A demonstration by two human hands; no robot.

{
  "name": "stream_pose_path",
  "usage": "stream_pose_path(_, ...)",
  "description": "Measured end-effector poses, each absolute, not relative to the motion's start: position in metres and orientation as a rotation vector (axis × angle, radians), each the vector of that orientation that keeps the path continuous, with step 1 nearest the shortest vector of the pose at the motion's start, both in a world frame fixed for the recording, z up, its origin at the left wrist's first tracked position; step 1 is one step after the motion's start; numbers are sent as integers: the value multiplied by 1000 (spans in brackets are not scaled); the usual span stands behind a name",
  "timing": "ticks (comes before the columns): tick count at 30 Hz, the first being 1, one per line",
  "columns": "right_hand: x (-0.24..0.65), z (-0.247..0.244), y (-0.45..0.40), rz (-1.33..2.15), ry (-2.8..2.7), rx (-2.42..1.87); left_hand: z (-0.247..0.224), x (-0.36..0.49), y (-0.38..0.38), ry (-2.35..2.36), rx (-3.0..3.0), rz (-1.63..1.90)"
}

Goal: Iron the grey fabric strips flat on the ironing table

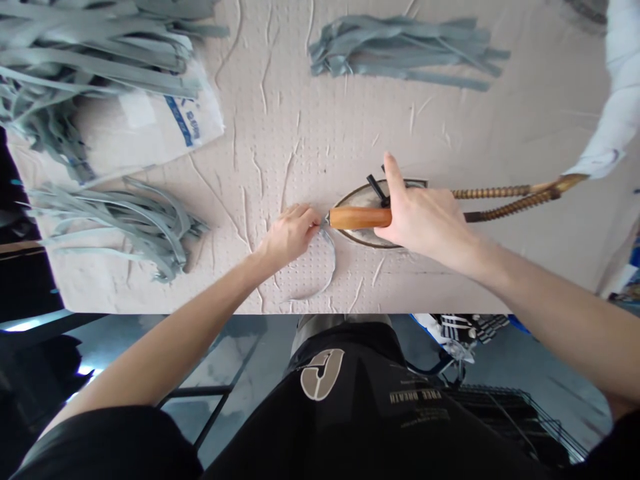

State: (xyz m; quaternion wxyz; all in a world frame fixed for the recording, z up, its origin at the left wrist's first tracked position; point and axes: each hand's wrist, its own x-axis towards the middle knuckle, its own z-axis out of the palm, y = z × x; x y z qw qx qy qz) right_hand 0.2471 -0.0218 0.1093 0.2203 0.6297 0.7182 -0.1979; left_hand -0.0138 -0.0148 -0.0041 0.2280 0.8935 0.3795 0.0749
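My right hand (pixel 425 217) is wrapped round the orange handle of a steam iron (pixel 360 219), its index finger stretched out past the handle. The iron lies flat on the pale cloth-covered table (pixel 320 133), its tip pointing left. Just left of that tip, my left hand (pixel 293 233) is closed with the fingers pinched on a thin grey fabric strip (pixel 333 257). From those fingers the strip curls down towards the table's near edge. Its other end, by the iron's tip, is hidden by the hand and iron.
Grey strips lie in a bundle (pixel 400 50) at the back, a loose bunch (pixel 145 227) at left and a large heap (pixel 100 60) over a plastic bag (pixel 200 113). Two coiled hoses (pixel 500 193) run from the iron to a white wrapped tube (pixel 613 107). The cloth is wrinkled.
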Motion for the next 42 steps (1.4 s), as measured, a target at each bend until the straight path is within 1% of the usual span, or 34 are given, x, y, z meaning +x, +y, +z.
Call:
stream_pose_path(6, 249, 109, -19, -526, 1921, 1739, -1, -18, -20, 895, 2787, 188)
stream_pose_path(11, 248, 109, -18, -513, 1887, 1717, -5, -21, -14, 807, 2894, 141)
stream_pose_path(19, 237, 106, -16, -434, 1964, 1638, -22, -35, -9, 572, 2993, 389)
stream_pose_path(23, 231, 108, -16, -424, 2041, 1569, -24, -41, -15, 642, 2941, 502)
stream_pose_path(28, 239, 107, -20, -433, 2006, 1603, -25, -40, -23, 811, 2819, 596)
stream_pose_path(34, 251, 105, -21, -422, 1950, 1641, -30, -36, -35, 992, 2635, 621)
stream_pose_path(42, 219, 103, -15, -439, 2045, 1576, -37, -36, -45, 1130, 2437, 661)
